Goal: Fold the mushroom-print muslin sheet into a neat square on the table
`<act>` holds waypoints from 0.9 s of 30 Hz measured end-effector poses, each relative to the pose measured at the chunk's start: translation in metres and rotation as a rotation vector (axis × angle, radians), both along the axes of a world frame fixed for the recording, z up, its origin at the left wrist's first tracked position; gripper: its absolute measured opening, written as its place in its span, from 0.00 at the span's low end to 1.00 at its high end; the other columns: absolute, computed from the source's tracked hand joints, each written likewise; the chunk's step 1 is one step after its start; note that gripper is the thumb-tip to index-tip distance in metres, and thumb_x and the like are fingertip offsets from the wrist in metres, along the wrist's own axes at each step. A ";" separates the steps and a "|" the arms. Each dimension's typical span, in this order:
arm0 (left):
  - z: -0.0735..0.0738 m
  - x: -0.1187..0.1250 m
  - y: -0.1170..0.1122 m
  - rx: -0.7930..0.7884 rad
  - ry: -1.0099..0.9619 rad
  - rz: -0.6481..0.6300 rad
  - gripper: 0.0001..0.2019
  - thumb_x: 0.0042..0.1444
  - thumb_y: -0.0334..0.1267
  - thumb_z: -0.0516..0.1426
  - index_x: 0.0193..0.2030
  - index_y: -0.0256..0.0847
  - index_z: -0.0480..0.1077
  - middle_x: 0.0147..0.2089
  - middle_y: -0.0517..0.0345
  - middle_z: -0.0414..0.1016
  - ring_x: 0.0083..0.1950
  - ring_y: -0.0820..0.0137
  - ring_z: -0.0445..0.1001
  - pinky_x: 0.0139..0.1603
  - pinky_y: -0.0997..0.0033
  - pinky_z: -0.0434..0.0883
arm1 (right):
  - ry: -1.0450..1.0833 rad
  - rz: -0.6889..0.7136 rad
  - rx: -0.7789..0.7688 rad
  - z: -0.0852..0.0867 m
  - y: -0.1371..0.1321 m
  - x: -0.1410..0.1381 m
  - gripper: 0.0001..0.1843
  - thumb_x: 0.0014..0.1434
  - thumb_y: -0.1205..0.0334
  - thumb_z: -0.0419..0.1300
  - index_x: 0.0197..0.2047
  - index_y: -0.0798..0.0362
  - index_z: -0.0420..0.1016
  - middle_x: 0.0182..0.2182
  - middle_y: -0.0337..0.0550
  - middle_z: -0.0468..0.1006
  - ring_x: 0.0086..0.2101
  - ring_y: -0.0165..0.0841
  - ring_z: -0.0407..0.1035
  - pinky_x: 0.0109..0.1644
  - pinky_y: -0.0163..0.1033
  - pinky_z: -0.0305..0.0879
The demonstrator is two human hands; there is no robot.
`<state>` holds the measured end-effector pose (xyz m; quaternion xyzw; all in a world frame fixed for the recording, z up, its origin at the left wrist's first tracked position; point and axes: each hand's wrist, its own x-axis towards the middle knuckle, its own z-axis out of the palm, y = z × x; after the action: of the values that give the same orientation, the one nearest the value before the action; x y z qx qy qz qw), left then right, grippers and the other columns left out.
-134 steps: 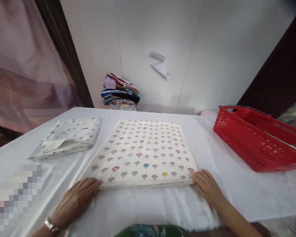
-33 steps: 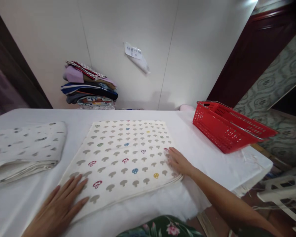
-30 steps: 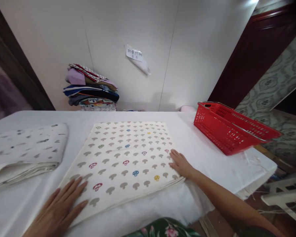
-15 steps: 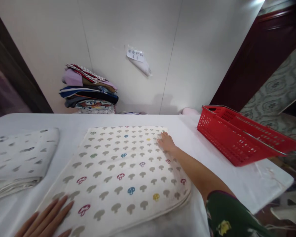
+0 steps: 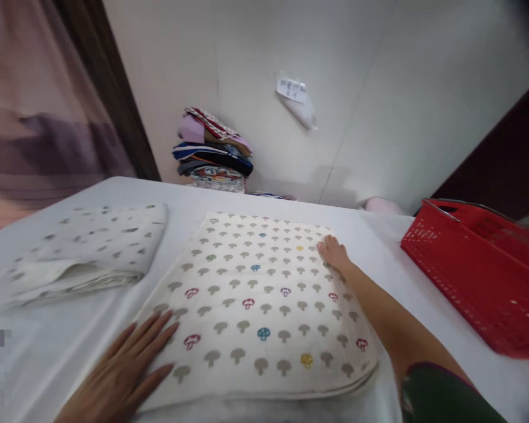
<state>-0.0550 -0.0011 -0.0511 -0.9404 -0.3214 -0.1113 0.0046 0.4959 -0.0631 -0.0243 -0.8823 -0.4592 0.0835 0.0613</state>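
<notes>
Wall (image 5: 379, 117): pale, seamed, behind the work area.
Bench (image 5: 374, 252): white-covered, creased at left.
Cloth (image 5: 264, 299): cream, printed, spread mid-bench in front of me. Layers show at the near right corner, which curves round instead of lying square; the right side looks bowed. I judge the step in hand to be flattening and truing it.
Basket (image 5: 471, 282): red, perforated, at the right of the bench, apart from the cloth.
Spotted cloth (image 5: 110, 241): folded, at the left, a layer gaping on its near side.
Stack (image 5: 214, 155): mixed folded fabrics against the wall; what it rests on, I cannot see.
Left grip (image 5: 130, 364): fingers spread, palm down by the near left corner of the cloth, holding nothing. Good as an anchor, I think; firm, even pressure here should stop the piece sliding.
Right grip (image 5: 335, 254): fingers on the right edge of the cloth, near its far corner. Whether they pinch it, I cannot tell. I would favour light outward strokes; a heavy drag would likely skew the top layer.
Sign (image 5: 293, 91): paper on the wall, writing too blurred to read.
Mushrooms (image 5: 263, 333): printed in rows, bending near the right side. Useful as a gauge: I would square by straightening them.
</notes>
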 end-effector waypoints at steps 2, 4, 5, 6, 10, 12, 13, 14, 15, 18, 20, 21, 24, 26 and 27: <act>0.008 0.004 -0.004 0.009 0.026 -0.019 0.36 0.53 0.53 0.50 0.66 0.63 0.38 0.67 0.68 0.48 0.66 0.61 0.54 0.65 0.52 0.56 | 0.001 0.138 0.019 -0.004 -0.026 -0.030 0.34 0.63 0.46 0.40 0.66 0.57 0.48 0.66 0.50 0.44 0.65 0.41 0.36 0.65 0.53 0.35; 0.013 0.008 -0.006 0.006 0.033 -0.031 0.34 0.55 0.54 0.50 0.67 0.59 0.41 0.67 0.64 0.49 0.66 0.61 0.53 0.66 0.52 0.55 | 0.028 0.279 0.037 -0.007 -0.061 -0.061 0.34 0.63 0.44 0.40 0.66 0.52 0.49 0.66 0.47 0.46 0.65 0.41 0.38 0.66 0.54 0.37; 0.015 0.009 -0.007 -0.001 0.033 -0.029 0.33 0.55 0.54 0.50 0.67 0.57 0.43 0.67 0.62 0.49 0.67 0.61 0.53 0.66 0.52 0.54 | 0.034 0.356 0.046 -0.008 -0.080 -0.075 0.34 0.62 0.43 0.41 0.66 0.51 0.51 0.66 0.46 0.47 0.65 0.41 0.39 0.66 0.54 0.38; 0.016 0.009 -0.009 -0.011 0.032 -0.023 0.32 0.56 0.54 0.49 0.66 0.55 0.46 0.67 0.60 0.49 0.67 0.61 0.53 0.66 0.52 0.53 | 0.036 0.402 0.054 -0.009 -0.100 -0.088 0.33 0.62 0.42 0.42 0.66 0.50 0.52 0.66 0.46 0.47 0.64 0.41 0.40 0.65 0.54 0.40; 0.023 0.004 -0.019 -0.072 0.020 0.037 0.28 0.58 0.54 0.47 0.64 0.50 0.55 0.68 0.55 0.50 0.68 0.59 0.51 0.66 0.49 0.51 | 0.001 0.512 0.081 -0.009 -0.179 -0.118 0.31 0.63 0.46 0.46 0.66 0.47 0.51 0.65 0.46 0.51 0.63 0.42 0.46 0.62 0.54 0.52; 0.026 -0.003 -0.026 -0.105 0.015 0.070 0.28 0.59 0.54 0.46 0.64 0.49 0.56 0.68 0.55 0.50 0.68 0.59 0.50 0.65 0.49 0.51 | -0.058 0.556 0.100 -0.012 -0.213 -0.123 0.31 0.63 0.49 0.48 0.67 0.43 0.46 0.65 0.44 0.50 0.62 0.42 0.48 0.61 0.53 0.56; 0.027 -0.008 -0.029 -0.120 0.014 0.086 0.28 0.59 0.55 0.46 0.64 0.49 0.56 0.68 0.55 0.51 0.68 0.59 0.51 0.65 0.50 0.51 | -0.095 0.580 0.117 -0.015 -0.229 -0.123 0.32 0.62 0.50 0.49 0.67 0.42 0.45 0.65 0.44 0.50 0.62 0.42 0.49 0.61 0.53 0.57; 0.028 -0.014 -0.032 -0.133 0.013 0.106 0.28 0.59 0.55 0.46 0.64 0.49 0.55 0.68 0.55 0.51 0.68 0.59 0.51 0.65 0.51 0.52 | -0.136 0.605 0.140 -0.018 -0.243 -0.123 0.33 0.61 0.51 0.51 0.67 0.42 0.45 0.65 0.44 0.51 0.61 0.43 0.50 0.60 0.53 0.57; 0.029 -0.020 -0.034 -0.144 0.012 0.127 0.28 0.59 0.55 0.45 0.64 0.49 0.56 0.67 0.55 0.52 0.67 0.59 0.52 0.65 0.51 0.52 | -0.176 0.629 0.167 -0.023 -0.255 -0.123 0.34 0.60 0.51 0.52 0.67 0.41 0.45 0.64 0.44 0.51 0.61 0.44 0.51 0.60 0.53 0.58; 0.031 -0.035 -0.035 -0.143 -0.014 0.191 0.27 0.58 0.55 0.46 0.61 0.48 0.61 0.65 0.55 0.57 0.67 0.59 0.54 0.64 0.52 0.55 | -0.270 0.663 0.223 -0.033 -0.278 -0.121 0.36 0.57 0.50 0.55 0.67 0.41 0.47 0.63 0.44 0.54 0.60 0.46 0.54 0.58 0.53 0.61; 0.033 -0.042 -0.034 -0.123 -0.059 0.221 0.25 0.58 0.54 0.46 0.56 0.45 0.66 0.63 0.54 0.63 0.65 0.59 0.56 0.62 0.54 0.57 | -0.307 0.674 0.243 -0.035 -0.282 -0.122 0.36 0.58 0.51 0.55 0.67 0.43 0.48 0.63 0.44 0.56 0.59 0.46 0.56 0.57 0.53 0.62; 0.035 -0.043 -0.033 -0.113 -0.088 0.233 0.24 0.59 0.53 0.46 0.54 0.44 0.68 0.61 0.52 0.65 0.64 0.59 0.59 0.62 0.56 0.59 | -0.317 0.686 0.255 -0.034 -0.281 -0.123 0.35 0.58 0.52 0.55 0.66 0.44 0.49 0.62 0.45 0.57 0.59 0.46 0.57 0.57 0.53 0.62; 0.044 -0.044 -0.036 -0.120 -0.160 0.269 0.21 0.60 0.49 0.45 0.49 0.40 0.71 0.53 0.50 0.73 0.55 0.62 0.68 0.57 0.60 0.63 | -0.310 0.739 0.324 -0.028 -0.273 -0.129 0.30 0.59 0.55 0.54 0.64 0.46 0.55 0.59 0.47 0.63 0.57 0.45 0.60 0.57 0.52 0.62; 0.050 -0.044 -0.039 -0.161 -0.194 0.304 0.19 0.60 0.46 0.45 0.46 0.40 0.72 0.48 0.51 0.75 0.49 0.63 0.71 0.52 0.62 0.66 | -0.286 0.743 0.359 -0.024 -0.267 -0.134 0.26 0.59 0.57 0.53 0.61 0.47 0.61 0.57 0.47 0.67 0.54 0.43 0.64 0.55 0.50 0.64; 0.053 -0.045 -0.041 -0.186 -0.209 0.331 0.19 0.60 0.45 0.45 0.44 0.40 0.72 0.46 0.52 0.76 0.47 0.64 0.71 0.50 0.63 0.67 | -0.273 0.735 0.366 -0.023 -0.266 -0.135 0.24 0.59 0.57 0.53 0.59 0.47 0.64 0.55 0.47 0.69 0.52 0.43 0.66 0.54 0.49 0.65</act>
<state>-0.1000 -0.0417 0.0014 -0.8545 -0.4791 -0.1757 -0.0974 0.3607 -0.3292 -0.0472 -0.6377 -0.7539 -0.1007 0.1216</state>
